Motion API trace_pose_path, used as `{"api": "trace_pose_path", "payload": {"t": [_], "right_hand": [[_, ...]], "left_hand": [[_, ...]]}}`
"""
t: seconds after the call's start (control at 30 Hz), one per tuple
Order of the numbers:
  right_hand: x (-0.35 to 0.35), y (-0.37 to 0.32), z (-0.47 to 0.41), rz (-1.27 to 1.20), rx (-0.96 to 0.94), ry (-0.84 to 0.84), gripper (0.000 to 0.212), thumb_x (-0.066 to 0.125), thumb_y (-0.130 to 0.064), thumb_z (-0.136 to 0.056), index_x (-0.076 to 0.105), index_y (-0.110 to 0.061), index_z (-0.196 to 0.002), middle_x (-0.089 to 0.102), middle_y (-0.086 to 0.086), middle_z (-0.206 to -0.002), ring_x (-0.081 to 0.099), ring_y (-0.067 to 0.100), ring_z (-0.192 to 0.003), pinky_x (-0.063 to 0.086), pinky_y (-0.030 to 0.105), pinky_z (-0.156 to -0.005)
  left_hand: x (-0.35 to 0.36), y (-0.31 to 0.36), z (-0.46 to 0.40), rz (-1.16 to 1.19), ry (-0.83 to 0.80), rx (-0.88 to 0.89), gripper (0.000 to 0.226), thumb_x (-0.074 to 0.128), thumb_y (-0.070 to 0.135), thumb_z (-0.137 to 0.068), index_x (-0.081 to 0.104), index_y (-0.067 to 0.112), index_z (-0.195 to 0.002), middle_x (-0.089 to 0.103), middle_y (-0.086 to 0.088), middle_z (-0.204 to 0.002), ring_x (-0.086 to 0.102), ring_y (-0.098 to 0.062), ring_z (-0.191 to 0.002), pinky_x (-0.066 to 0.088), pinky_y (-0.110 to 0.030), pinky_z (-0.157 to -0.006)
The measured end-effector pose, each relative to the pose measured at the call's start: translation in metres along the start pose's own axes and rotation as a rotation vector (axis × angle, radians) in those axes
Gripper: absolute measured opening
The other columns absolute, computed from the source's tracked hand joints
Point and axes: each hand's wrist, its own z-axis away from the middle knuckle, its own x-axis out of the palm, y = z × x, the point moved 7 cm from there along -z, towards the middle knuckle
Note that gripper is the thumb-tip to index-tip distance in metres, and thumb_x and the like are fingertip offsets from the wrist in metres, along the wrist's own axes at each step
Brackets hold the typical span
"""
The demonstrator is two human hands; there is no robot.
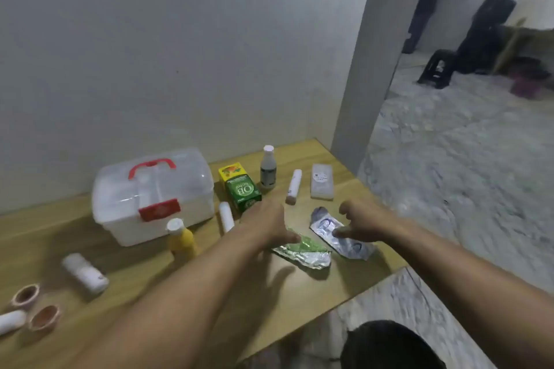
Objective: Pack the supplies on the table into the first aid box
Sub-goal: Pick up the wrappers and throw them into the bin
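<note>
A clear plastic first aid box (153,198) with a red handle and red latch stands shut on the wooden table (299,293). To its right are a green and yellow carton (241,187), a clear bottle with a white cap (267,169), two white tubes (293,186) (226,216) and a flat white packet (322,181). A yellow bottle (181,238) stands in front of the box. My left hand (266,225) hovers open over a green foil blister strip (302,252). My right hand (359,220) hangs open, fingers curled, over a silver blister strip (341,232).
At the table's left lie a white bottle on its side (85,272), two brown tape rolls (25,295) (45,317) and a white tube (10,320). A wall rises behind the table. A person (491,24) stands far right beside a dark stool (439,69).
</note>
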Motion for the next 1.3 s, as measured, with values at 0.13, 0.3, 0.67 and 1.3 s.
{"api": "trace_pose_path", "payload": {"t": [0.13,0.3,0.67,1.3], "right_hand": [[0.025,0.008,0.002,-0.016,0.043,0.044,0.049,0.081,-0.052,-0.059,0.064,-0.012,-0.082,0.067,0.009,-0.084,0.06,0.028,-0.08,0.044,0.033,-0.06],[0.032,0.023,0.019,-0.179,0.093,0.239,0.026,0.074,-0.025,-0.061,0.057,-0.011,-0.076,0.063,0.011,-0.079,0.058,0.033,-0.076,0.036,0.032,-0.053],[0.033,0.122,0.153,-0.591,0.377,0.305,0.015,0.063,-0.012,-0.073,0.07,0.001,-0.079,0.07,0.02,-0.075,0.069,0.035,-0.066,0.061,0.042,-0.055],[0.322,0.244,0.175,-0.646,0.72,-0.1,0.016,0.061,-0.002,-0.076,0.059,-0.006,-0.061,0.069,0.023,-0.07,0.068,0.036,-0.052,0.059,0.048,-0.048]], "left_hand": [[0.027,-0.003,0.0,-0.01,0.007,-0.073,0.061,0.083,0.046,-0.064,0.059,0.009,-0.107,0.059,-0.01,-0.113,0.058,-0.027,-0.102,0.043,-0.032,-0.071],[0.043,0.002,0.01,0.109,0.133,-0.112,0.042,0.083,0.023,-0.067,0.063,0.007,-0.1,0.063,-0.01,-0.108,0.056,-0.026,-0.093,0.044,-0.032,-0.071],[0.06,0.121,0.073,0.468,0.109,0.094,0.033,0.08,0.001,-0.064,0.072,0.007,-0.096,0.07,-0.011,-0.094,0.064,-0.026,-0.079,0.052,-0.031,-0.058],[0.356,0.189,0.031,0.326,-0.344,0.024,0.009,0.07,0.014,-0.08,0.066,0.02,-0.086,0.065,-0.004,-0.089,0.064,-0.023,-0.08,0.047,-0.03,-0.063]]}}
